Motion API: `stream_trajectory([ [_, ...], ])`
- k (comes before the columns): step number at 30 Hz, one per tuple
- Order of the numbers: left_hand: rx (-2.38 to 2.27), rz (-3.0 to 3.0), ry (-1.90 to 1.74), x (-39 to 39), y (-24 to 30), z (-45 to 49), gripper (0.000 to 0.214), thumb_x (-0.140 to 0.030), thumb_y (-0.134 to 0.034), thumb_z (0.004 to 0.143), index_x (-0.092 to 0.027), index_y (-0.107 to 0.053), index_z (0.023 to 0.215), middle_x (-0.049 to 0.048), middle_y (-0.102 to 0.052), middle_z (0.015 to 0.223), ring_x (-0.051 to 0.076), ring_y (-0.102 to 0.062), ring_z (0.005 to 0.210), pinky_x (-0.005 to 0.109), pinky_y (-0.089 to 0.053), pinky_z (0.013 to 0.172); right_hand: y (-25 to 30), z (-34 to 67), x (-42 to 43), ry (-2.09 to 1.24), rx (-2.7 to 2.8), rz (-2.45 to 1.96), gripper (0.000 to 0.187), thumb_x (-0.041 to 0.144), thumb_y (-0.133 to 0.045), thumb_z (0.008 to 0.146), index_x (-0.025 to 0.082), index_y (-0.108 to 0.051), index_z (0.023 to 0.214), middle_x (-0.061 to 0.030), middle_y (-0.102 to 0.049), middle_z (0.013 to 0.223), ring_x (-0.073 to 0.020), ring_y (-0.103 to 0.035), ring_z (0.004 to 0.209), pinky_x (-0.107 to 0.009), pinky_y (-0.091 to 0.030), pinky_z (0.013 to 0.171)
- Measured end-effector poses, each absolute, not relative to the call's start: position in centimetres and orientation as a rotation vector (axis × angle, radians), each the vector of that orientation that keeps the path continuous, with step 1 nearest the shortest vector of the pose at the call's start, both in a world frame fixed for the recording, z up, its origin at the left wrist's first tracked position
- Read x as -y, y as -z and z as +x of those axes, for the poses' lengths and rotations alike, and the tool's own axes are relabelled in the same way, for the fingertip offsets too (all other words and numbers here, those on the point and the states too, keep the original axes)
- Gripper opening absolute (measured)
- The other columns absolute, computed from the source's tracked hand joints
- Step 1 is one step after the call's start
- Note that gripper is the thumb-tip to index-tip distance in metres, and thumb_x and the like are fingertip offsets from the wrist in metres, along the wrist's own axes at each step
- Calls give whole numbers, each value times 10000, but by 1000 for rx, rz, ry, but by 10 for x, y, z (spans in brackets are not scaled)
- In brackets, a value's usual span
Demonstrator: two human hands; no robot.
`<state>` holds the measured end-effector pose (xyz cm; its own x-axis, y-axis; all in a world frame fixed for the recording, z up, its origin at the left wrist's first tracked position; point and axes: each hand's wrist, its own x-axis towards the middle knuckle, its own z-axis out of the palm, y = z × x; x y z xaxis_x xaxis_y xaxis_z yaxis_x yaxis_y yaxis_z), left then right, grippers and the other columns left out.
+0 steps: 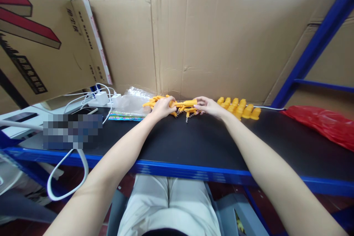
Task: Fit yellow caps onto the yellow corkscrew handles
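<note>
My left hand (163,107) is closed around the left end of a yellow corkscrew (178,104), whose shaft points right. At that shaft's right end is a yellow plastic cap (190,102), pinched at its far end by the fingers of my right hand (207,107). Cap and shaft line up and seem to meet; how deep one sits in the other I cannot tell. Below and between my hands lie loose yellow corkscrews with bare metal spirals (187,118). More yellow pieces (155,100) are heaped behind my left hand, partly hidden by it.
Several yellow caps (239,107) stand in rows right of my right hand. A red plastic bag (320,120) lies at the far right. Left are a clear plastic bag (132,101), white chargers (102,97) and cables. Cardboard (221,44) walls the back of the black shelf (193,143).
</note>
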<state>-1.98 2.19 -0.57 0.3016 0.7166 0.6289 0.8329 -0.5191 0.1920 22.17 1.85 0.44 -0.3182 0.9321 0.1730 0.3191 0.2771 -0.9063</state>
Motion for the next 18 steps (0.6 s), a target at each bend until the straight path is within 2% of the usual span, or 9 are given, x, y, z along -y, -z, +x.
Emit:
stream_trajectory([
  [5, 1430, -2409, 968, -18, 4, -20, 241, -236, -583, 717, -200, -635, 950, 8, -630, 702, 166, -588, 690, 234, -385, 624, 1, 219, -21, -1054, 1810, -1148, 216, 340, -562, 861, 141, -547, 942, -47, -679, 763, -78, -601, 540, -172, -450, 487],
  [8, 1420, -2430, 948, -18, 4, -21, 259, -233, -580, 719, -198, -636, 969, 11, -635, 718, 169, -591, 693, 241, -393, 634, 5, 215, -25, -1085, 1796, -1177, 358, 467, -479, 886, 134, -539, 769, -49, -652, 636, -78, -573, 472, -166, -413, 435],
  [10, 1394, -2447, 948, -19, 5, -21, 263, -239, -577, 725, -194, -634, 978, 19, -643, 747, 176, -597, 713, 247, -397, 645, 7, 213, -26, -1094, 1772, -1218, 451, 539, -418, 886, 130, -542, 742, -53, -628, 571, -81, -548, 420, -168, -383, 390],
  [12, 1383, -2450, 963, -21, 5, -21, 255, -248, -577, 730, -193, -633, 973, 24, -645, 762, 181, -602, 732, 250, -399, 652, 6, 213, -26, -1112, 1748, -1247, 504, 582, -385, 878, 119, -572, 808, -61, -633, 576, -85, -538, 398, -173, -370, 362],
  [14, 1400, -2436, 979, -22, 6, -21, 242, -247, -581, 727, -195, -632, 957, 20, -639, 745, 180, -602, 731, 248, -400, 654, 4, 215, -23, -1140, 1729, -1241, 465, 556, -438, 870, 120, -581, 947, -81, -679, 713, -87, -571, 443, -175, -405, 383],
  [16, 1424, -2428, 984, -22, 6, -21, 233, -245, -585, 722, -198, -632, 945, 11, -626, 712, 177, -598, 717, 245, -399, 651, 0, 218, -19, -1159, 1741, -1200, 392, 431, -572, 839, 155, -534, 1114, -87, -690, 923, -90, -623, 550, -176, -465, 459],
  [18, 1428, -2436, 985, -22, 6, -21, 235, -244, -588, 719, -199, -630, 945, 5, -617, 693, 174, -595, 708, 243, -398, 650, -3, 220, -16, -1148, 1766, -1159, 452, 286, -655, 791, 192, -480, 1197, -71, -667, 1029, -87, -642, 627, -179, -495, 526],
])
